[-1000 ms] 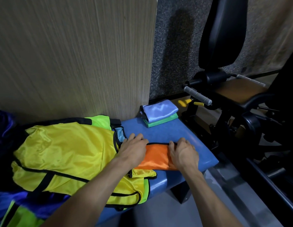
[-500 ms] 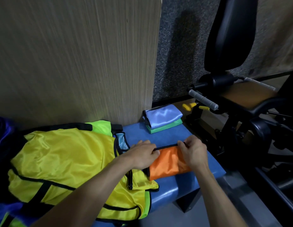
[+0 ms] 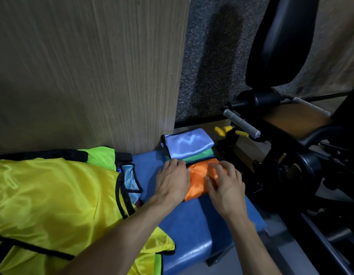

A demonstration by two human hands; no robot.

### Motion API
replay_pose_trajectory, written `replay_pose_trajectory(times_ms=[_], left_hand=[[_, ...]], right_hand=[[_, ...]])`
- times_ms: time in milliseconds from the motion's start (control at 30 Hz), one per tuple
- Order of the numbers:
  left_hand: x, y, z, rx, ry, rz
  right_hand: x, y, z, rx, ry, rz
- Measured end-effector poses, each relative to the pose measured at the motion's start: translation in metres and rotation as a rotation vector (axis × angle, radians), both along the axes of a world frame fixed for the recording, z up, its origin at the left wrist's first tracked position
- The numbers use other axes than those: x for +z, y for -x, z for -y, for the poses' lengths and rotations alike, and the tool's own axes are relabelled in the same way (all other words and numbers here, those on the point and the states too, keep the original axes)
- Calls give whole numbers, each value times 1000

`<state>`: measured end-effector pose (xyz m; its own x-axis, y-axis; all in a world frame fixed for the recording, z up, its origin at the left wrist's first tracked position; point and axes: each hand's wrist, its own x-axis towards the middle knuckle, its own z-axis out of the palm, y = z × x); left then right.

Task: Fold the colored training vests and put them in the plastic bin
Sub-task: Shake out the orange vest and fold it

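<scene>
A folded orange vest (image 3: 199, 180) lies on the blue padded bench (image 3: 194, 225), right in front of a stack of a folded light-blue vest (image 3: 189, 142) on a folded green vest (image 3: 200, 156). My left hand (image 3: 173, 180) lies flat against the orange vest's left edge, fingers straight. My right hand (image 3: 224, 185) presses down on the vest's right side with fingers spread. A heap of unfolded vests fills the left: a big yellow vest (image 3: 53, 205), a lime-green vest (image 3: 99, 156) and a light-blue vest (image 3: 130, 176) peeking out. No plastic bin is in view.
A wood-grain panel (image 3: 93, 72) rises behind the bench. A black exercise machine (image 3: 287, 124) with a grey handle (image 3: 241, 124) and yellow knobs stands close on the right. The bench's right edge drops to the grey floor (image 3: 291, 253).
Both hands carried the folded orange vest away from me and set it beside the blue-and-green stack. They went from pinching its black-trimmed edge to lying flat on it.
</scene>
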<state>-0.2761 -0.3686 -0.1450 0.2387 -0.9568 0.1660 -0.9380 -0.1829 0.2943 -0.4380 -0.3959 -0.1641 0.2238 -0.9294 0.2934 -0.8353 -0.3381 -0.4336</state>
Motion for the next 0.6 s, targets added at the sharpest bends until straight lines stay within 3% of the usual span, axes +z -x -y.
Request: replay_pose_trajectory(times_ms=[133, 233, 300, 400, 600], left_hand=[[-4, -1, -1, -39, 140, 216], [3, -6, -7, -320, 255, 324], [8, -7, -12, -477, 84, 255], [3, -8, -20, -468, -163, 161], [-10, -17, -18, -444, -107, -75]], right_hand=[[-8, -4, 4, -62, -93, -15], [-9, -5, 7, -74, -82, -14], [-10, -6, 8, -78, -88, -5], [-10, -8, 8, -107, -71, -1], [-3, -18, 2, -46, 21, -118]])
